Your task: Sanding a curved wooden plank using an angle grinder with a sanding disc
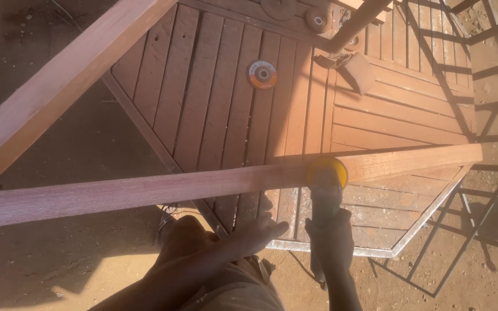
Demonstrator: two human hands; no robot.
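A long reddish wooden plank (145,193) lies across a slatted wooden table top (214,103), from the left edge to the right. My right hand (331,239) grips a power sander (325,190) whose yellow disc (327,170) presses against the plank's near edge. My left hand (257,233) hovers just below the plank with fingers spread, holding nothing. Whether it touches the plank I cannot tell.
A second wooden plank (59,86) slants across the upper left. A round orange sanding disc (262,74) lies on the slats, with two more round discs (317,19) near the top. A metal bar frame (479,219) stands at the right on sandy ground (59,259).
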